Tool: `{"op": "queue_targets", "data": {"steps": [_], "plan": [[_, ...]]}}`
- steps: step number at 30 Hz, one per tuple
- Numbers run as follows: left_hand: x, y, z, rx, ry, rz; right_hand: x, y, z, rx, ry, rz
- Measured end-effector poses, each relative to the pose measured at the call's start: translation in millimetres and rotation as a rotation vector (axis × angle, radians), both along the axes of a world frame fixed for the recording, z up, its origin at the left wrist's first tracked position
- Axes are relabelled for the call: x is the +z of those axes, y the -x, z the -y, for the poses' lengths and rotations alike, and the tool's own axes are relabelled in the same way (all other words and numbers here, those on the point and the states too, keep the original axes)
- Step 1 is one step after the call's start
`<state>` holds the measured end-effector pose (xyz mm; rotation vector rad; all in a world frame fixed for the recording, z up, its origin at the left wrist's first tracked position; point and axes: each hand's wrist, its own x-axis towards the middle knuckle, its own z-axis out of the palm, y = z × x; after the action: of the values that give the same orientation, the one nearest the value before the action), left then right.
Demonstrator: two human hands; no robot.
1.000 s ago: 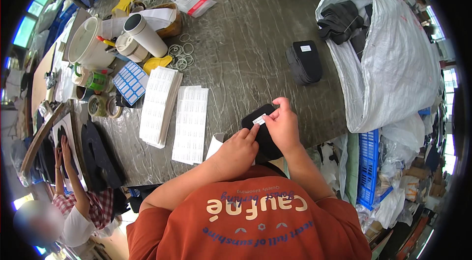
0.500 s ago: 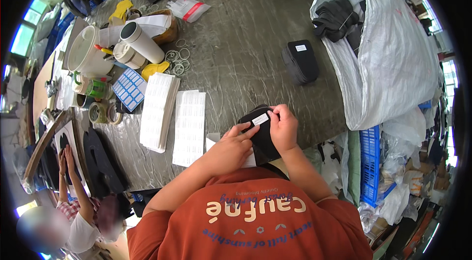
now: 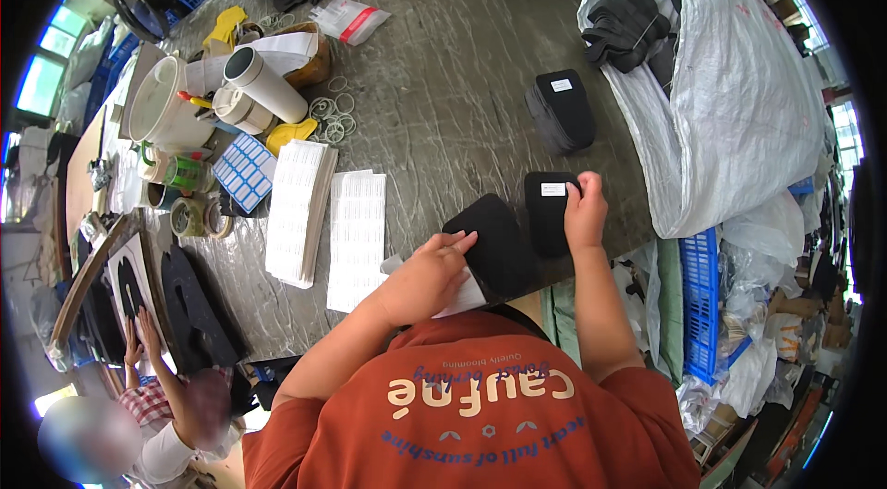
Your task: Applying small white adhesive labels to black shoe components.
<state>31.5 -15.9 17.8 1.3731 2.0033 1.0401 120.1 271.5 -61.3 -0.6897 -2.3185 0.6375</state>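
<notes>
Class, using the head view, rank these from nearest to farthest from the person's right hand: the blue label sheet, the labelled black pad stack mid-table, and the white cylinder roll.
Measured from the right hand:
1. Labelled black pad stack, just beyond the hand, toward the white sack.
2. Blue label sheet, far across to the left, beside the white paper stacks.
3. White cylinder roll, farther left and deeper, by the white bucket.

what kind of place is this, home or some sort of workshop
Most likely a small workshop or factory packing table. Stacks of white label sheets lie on the table, the right hand rests on a labelled black pad, and a big white sack holds more black pieces.
</notes>
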Motion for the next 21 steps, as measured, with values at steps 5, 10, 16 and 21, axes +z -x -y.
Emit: {"op": "queue_targets", "data": {"steps": [5, 10, 16, 21], "plan": [[10, 6, 3, 0.332, 0.054, 0.319, 77, 2, 57, 0.445, 0.457, 0.093], [23, 17, -1, 0.440, 0.176, 0.620, 89, 3, 105, 0.822, 0.750, 0.204], [13, 17, 6, 0.339, 0.175, 0.791, 89, 7, 117, 0.979, 0.565, -0.024], [12, 14, 6, 0.466, 0.281, 0.669, 84, -2, 119, 0.934, 0.589, -0.016]]}}
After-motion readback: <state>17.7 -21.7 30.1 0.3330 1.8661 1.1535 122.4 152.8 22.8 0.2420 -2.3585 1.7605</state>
